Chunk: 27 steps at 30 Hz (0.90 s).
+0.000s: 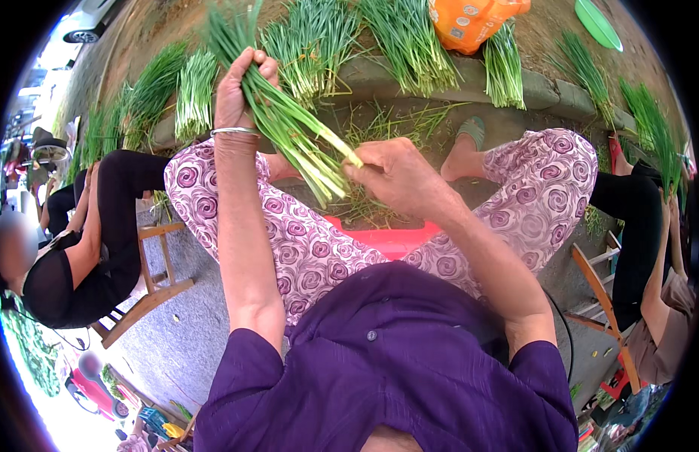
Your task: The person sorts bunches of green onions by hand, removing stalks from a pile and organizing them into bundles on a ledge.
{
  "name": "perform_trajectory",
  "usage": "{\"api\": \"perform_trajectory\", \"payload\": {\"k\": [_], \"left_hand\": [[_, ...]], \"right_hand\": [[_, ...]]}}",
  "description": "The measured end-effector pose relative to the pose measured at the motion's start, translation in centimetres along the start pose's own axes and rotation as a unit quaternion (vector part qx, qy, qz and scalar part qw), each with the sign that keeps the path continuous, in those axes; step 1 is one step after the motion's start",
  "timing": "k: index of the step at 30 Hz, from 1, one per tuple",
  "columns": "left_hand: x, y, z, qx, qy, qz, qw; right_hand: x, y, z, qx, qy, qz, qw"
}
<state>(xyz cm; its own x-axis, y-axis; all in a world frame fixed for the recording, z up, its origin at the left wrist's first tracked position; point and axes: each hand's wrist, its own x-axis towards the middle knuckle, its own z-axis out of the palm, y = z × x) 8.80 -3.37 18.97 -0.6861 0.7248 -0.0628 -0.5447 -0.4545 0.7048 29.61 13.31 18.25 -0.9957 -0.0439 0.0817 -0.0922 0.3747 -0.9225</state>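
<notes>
My left hand [245, 90], with a silver bangle [236, 131] at the wrist, is closed around a bunch of garlic chives [287, 130]. The leaves point up and away, while the pale stem ends slant down to the right. Beside those ends my right hand [403, 175] pinches the base of a pale stalk [349, 153] between thumb and fingers. Loose green and yellowish trimmings [406, 121] lie on the ground beyond and below my hands. A red plastic stool edge [378, 237] shows between my legs.
Chive piles [313, 56], [409, 51], [503, 70], [196, 93] line a concrete kerb [372, 79]. An orange bag [474, 22] and a green basin [598, 25] lie beyond it. Seated people flank me; the right one's hands [670, 209] hold chives. Wooden chairs [149, 308], [601, 294] stand close.
</notes>
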Motion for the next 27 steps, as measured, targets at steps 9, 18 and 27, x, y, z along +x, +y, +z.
{"api": "perform_trajectory", "payload": {"k": [9,18,27], "left_hand": [[-1.7,5.1,-2.5,0.034,0.073,0.158,0.984],[-1.2,2.5,-0.2,-0.122,-0.141,0.084,0.979],[-0.5,-0.7,3.1,-0.131,-0.221,0.023,0.966]], "right_hand": [[-2.7,6.7,-1.5,-0.265,-0.106,0.134,0.949],[-0.1,0.8,-0.7,-0.084,0.066,-0.03,0.994],[0.1,-3.2,1.4,-0.09,0.068,-0.187,0.976]]}}
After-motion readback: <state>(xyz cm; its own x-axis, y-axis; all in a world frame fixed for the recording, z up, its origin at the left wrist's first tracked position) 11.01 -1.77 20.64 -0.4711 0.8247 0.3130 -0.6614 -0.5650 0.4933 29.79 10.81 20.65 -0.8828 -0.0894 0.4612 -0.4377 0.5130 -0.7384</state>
